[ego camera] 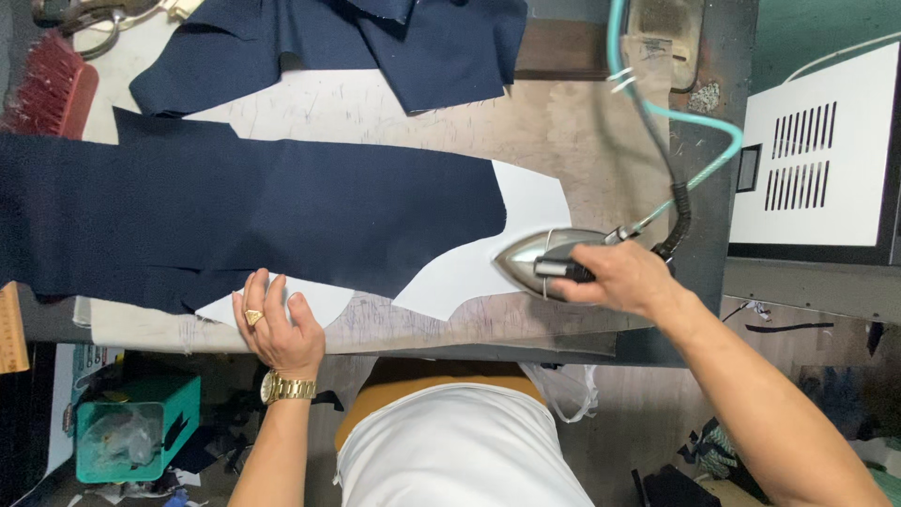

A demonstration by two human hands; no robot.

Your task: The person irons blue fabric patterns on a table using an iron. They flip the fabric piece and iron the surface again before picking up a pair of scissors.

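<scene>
My right hand [615, 277] covers the iron's handle [563, 270] — I can't see my grip beneath. The navy cloth [235, 221] runs off the edge beyond my left hand [277, 324], and the red brush [52, 89] past it is cut off too.

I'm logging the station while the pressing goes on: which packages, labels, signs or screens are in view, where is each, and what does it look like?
White machine housing: right of the table, boxy, two rows of black vent slots.
Small dark panel: on that housing's left edge, rectangular; label or screen, cannot tell.
Green box: on the floor lower left, with clear plastic inside.
No signs visible.
</scene>
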